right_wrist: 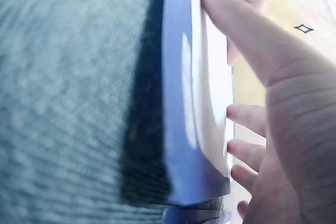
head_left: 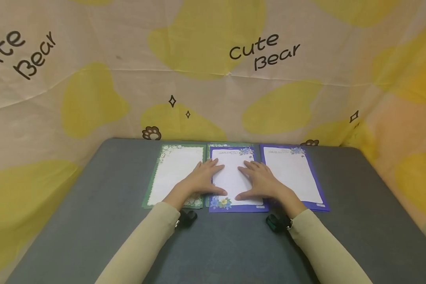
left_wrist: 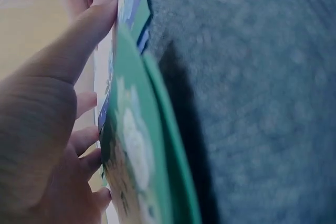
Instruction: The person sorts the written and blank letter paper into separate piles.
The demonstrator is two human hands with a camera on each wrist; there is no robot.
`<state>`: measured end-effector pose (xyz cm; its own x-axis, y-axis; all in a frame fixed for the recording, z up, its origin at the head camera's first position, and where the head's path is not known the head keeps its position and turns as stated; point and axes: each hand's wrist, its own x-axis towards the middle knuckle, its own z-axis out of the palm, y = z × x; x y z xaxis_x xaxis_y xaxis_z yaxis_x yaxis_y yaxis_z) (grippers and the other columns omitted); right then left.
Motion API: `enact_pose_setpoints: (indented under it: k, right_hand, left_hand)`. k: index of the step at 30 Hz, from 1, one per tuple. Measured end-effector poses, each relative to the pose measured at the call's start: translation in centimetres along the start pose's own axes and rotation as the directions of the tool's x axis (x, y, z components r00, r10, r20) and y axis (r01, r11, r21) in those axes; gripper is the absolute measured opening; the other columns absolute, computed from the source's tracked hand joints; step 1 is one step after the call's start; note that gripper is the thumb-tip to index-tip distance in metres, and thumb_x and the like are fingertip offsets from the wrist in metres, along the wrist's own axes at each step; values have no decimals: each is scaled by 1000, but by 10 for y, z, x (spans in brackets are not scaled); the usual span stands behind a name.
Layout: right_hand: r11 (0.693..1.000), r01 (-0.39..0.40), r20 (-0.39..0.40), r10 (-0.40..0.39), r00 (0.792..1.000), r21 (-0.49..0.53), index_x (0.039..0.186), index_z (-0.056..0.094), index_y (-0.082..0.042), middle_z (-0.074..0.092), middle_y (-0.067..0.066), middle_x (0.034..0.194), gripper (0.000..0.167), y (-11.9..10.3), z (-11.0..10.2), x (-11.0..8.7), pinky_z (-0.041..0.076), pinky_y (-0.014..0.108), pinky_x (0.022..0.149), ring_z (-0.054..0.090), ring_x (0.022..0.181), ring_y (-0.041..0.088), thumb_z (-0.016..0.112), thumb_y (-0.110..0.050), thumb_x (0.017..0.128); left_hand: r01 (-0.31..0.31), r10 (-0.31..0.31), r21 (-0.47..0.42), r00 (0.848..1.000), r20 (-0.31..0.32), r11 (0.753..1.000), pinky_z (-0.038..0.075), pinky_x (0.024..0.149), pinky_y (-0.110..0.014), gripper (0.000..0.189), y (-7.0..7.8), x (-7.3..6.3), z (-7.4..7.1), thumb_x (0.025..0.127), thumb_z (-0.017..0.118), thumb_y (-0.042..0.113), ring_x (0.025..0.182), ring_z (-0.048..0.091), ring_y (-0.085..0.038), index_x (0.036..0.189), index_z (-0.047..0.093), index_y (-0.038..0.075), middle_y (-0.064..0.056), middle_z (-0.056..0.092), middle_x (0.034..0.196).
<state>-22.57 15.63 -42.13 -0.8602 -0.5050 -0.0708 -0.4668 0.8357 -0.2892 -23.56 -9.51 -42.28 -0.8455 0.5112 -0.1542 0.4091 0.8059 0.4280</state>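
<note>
- The middle purple-bordered sheet (head_left: pixel 232 173) lies on the table (head_left: pixel 216 248), green-bordered sheet (head_left: pixel 177 171) at nine o'clock.
- Left hand (head_left: pixel 201 179), fingers wide, touches its nine-o'clock side.
- Right hand (head_left: pixel 262 181), also wide, touches three-o'clock side.

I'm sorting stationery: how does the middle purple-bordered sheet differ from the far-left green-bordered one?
Border: the purple-bordered sheet is edged in purple, the green-bordered sheet in green. Flowers: the purple-bordered sheet shows blue ones, the green-bordered sheet pale ones. Hands: the left hand and right hand are over the purple-bordered sheet; only the left overlaps the green-bordered sheet. Both have white centres.
</note>
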Motion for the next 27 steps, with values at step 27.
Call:
enact_pose_setpoints:
  k: [27]
  right_hand:
    - [999,29,-50,-28,998,25,154,44,-13,31,18,165,100,20,8,-23,12,66,125,27,154,40,75,-69,76]
  left_hand:
    - [-33,34,62,999,-27,998,4,128,-61,97,6,-2,4,79,73,68,160,13,-30,157,39,22,-5,22,170]
